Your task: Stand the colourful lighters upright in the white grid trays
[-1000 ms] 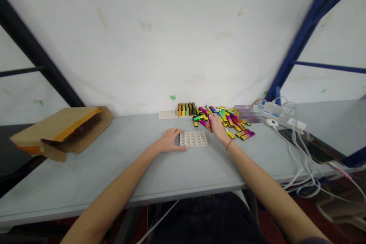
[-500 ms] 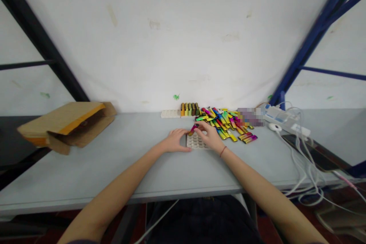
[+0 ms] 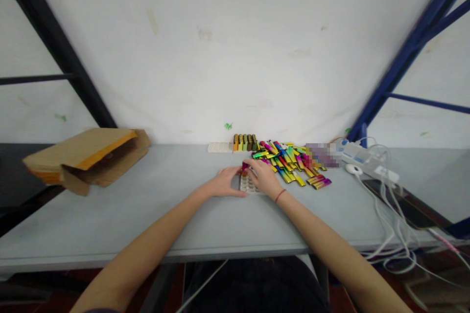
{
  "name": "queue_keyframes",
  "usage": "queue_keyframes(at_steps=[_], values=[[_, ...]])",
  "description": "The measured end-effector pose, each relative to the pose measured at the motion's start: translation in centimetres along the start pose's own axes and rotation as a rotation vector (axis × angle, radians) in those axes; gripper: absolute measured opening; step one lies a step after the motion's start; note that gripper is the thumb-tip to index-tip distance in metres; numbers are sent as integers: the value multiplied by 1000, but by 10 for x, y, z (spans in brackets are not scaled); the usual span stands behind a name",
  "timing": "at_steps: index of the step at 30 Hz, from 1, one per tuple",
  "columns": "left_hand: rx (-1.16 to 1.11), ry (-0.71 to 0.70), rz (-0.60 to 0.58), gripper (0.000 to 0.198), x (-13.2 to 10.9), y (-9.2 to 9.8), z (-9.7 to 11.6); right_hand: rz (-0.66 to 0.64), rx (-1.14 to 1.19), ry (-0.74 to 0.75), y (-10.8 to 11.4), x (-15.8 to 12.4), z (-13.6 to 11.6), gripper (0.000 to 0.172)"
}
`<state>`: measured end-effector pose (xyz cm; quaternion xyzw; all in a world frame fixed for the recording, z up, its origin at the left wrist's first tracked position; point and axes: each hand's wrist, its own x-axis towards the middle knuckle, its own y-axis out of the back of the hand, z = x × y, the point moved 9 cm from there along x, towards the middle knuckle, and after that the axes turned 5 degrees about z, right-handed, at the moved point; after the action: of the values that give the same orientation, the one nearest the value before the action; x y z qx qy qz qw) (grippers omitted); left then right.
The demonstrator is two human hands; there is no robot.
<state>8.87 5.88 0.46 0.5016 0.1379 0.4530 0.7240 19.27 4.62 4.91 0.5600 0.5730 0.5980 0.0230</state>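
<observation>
**Item 1, lighter (image 3: 245, 166).** Magenta-and-gold, roughly upright, pinched at its upper end by the fingertips of the right hand (image 3: 263, 179). It stands over the far-left corner of the tray (image 3: 247, 186), near the middle of the table (image 3: 147, 205). Whether its base has entered a cell cannot be told.

**Item 2, tray.** Pale, with a grid of round cells, mostly hidden under both hands. The left hand (image 3: 223, 184) lies loosely open against its left edge, bracing it and gripping nothing.

**Handling note (judgement).** The step looks like seating the lighter in a cell.
- Keep the lighter vertical and centred on 1 cell.
- Press straight down.
- Keep the left hand bearing on the tray so it does not slide.
- Let go only once the base sits firm.

**Surroundings.**
- A loose pile of lighters (image 3: 290, 164) lies just right of the tray, toward the back edge. It is close enough for the right wrist to brush it.
- A 2nd tray (image 3: 218, 147) sits at the back edge with a row of upright lighters (image 3: 245, 142) at its right end.
- A cardboard box (image 3: 86, 159) lies open on its side at the far-left corner.
- A power strip (image 3: 362, 154) and white cables (image 3: 389, 225) trail off the right edge, well apart from the hands.
</observation>
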Motion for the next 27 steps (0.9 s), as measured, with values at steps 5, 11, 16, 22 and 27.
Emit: queue_keyframes(at_steps=[5,11,16,22,27], values=[[2,-15,-8,87,0,-1,0,12,61,5,10,3,9,33],[17,-14,-9,87,0,-1,-1,108,-266,-238,41,-3,70,28],[27,-15,-12,87,0,0,-2,25,-460,-203,30,-9,76,30],[45,-18,-25,86,-1,0,-1,-156,-466,-232,12,-5,72,22],[41,-35,-25,84,-1,0,0,-242,-445,-251,8,-9,79,20]])
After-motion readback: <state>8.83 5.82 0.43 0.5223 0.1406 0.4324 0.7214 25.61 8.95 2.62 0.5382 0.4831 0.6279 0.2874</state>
